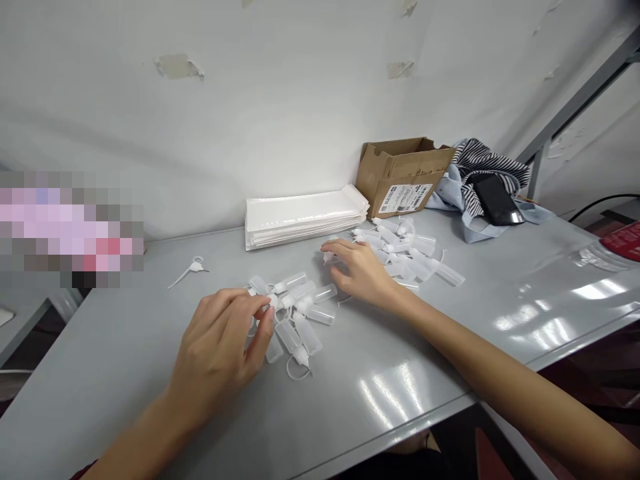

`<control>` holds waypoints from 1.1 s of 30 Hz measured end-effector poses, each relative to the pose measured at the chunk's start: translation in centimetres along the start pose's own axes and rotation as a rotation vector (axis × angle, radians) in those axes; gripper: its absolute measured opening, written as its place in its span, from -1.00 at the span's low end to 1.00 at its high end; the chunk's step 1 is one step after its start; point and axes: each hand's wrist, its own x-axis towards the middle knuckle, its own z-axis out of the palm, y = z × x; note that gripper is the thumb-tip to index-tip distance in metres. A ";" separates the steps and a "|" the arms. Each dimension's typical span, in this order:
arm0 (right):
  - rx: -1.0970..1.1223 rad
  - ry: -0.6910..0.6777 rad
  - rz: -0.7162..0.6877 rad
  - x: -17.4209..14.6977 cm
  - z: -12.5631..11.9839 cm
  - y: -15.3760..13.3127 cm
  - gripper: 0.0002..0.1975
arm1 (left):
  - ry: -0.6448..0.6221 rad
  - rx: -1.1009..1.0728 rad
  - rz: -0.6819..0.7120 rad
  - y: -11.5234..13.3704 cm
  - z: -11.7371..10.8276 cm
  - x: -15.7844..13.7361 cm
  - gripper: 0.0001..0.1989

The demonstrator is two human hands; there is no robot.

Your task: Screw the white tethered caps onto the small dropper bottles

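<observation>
Small translucent plastic squeeze bottles with white nozzle caps lie in two loose piles on the grey table. My left hand point(223, 340) is at the nearer pile of bottles point(307, 330), thumb and forefinger closed in a pinch at a white bottle cap point(273, 302). Part of that pile is hidden behind these fingers. My right hand point(363, 270) reaches over the left edge of the farther pile of bottles point(423, 267). Its thumb and fingers are apart, and a white tip point(328, 257) shows beneath the fingertips.
A single white nozzle cap point(197, 266) lies off to the left. Against the wall are a stack of white padded envelopes point(305, 210) and an open cardboard box point(405, 173). Farther right, a black phone point(497, 200) rests on bunched cloth point(453, 190). The grey table point(350, 413) has a raised front edge.
</observation>
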 end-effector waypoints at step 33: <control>-0.174 -0.063 -0.138 1.9 1.7 -0.8 -0.60 | 0.023 -0.014 0.027 0.2 0.0 0.1 -0.87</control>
